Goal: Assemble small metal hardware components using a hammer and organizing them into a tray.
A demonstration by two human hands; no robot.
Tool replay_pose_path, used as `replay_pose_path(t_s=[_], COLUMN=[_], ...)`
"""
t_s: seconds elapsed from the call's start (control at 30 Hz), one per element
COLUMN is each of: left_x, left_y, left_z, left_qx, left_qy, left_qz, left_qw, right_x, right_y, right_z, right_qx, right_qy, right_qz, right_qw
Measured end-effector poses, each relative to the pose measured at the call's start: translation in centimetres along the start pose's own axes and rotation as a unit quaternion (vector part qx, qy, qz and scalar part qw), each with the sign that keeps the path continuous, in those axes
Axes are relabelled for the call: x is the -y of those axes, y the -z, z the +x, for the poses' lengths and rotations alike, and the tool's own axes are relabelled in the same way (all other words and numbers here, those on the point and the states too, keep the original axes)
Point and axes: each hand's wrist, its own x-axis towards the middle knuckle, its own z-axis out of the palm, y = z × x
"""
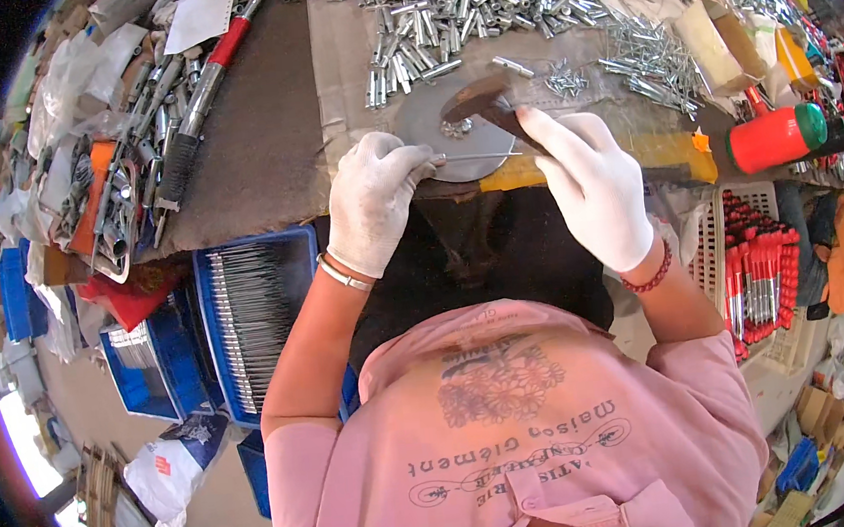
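My left hand (376, 195), in a white glove, is closed on a thin metal rod (481, 156). The rod points right, over the front part of a round grey metal plate (417, 118). A few small shiny metal parts (457, 129) lie on that plate. In my right hand (591, 183), also gloved in white, is a hammer (493, 105) with a dark, rusty brown head. The hammer head hangs above the plate, apart from the rod; my fingers hide most of its handle.
Beyond the plate lies a heap of metal tubes (460, 14), with thin pins (655, 62) to its right. Mixed tools (192, 103) crowd the bench's left side. A red jar-like container (768, 140) stands right. A blue crate (262, 267) holds metal rods below left; a white basket (762, 196) holds red-handled tools.
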Motion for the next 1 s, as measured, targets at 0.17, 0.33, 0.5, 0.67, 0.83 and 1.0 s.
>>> replay_pose_path(t_s=[0.17, 0.33, 0.5, 0.67, 0.83, 1.0], left_x=[-0.3, -0.7, -0.5, -0.2, -2.8, -6.1], left_y=[0.5, 0.7, 0.6, 0.3, 1.2, -0.1], left_z=[0.6, 0.5, 0.3, -0.3, 0.0, -2.7], left_qx=[0.008, 0.012, -0.001, 0.009, -0.022, -0.007], left_qy=[-0.034, -0.018, -0.006, 0.045, 0.041, 0.311], left_qz=[0.058, 0.043, 0.012, -0.052, 0.039, -0.115], left_qw=[0.998, 0.999, 1.0, 0.998, 0.998, 0.944], right_x=[-0.9, -1.6, -2.9, -0.6, -0.3, 1.2], right_y=[-2.0, -1.9, -2.7, -3.5, -3.8, -3.7], right_z=[-1.8, 0.3, 1.9, 0.3, -1.3, -1.3], right_qx=[0.088, 0.092, 0.069, 0.132, 0.248, 0.307], right_qy=[0.048, -0.021, 0.045, -0.023, -0.143, -0.294], right_qz=[-0.043, 0.003, -0.126, -0.1, 0.147, 0.338], right_qw=[0.994, 0.996, 0.989, 0.986, 0.947, 0.84])
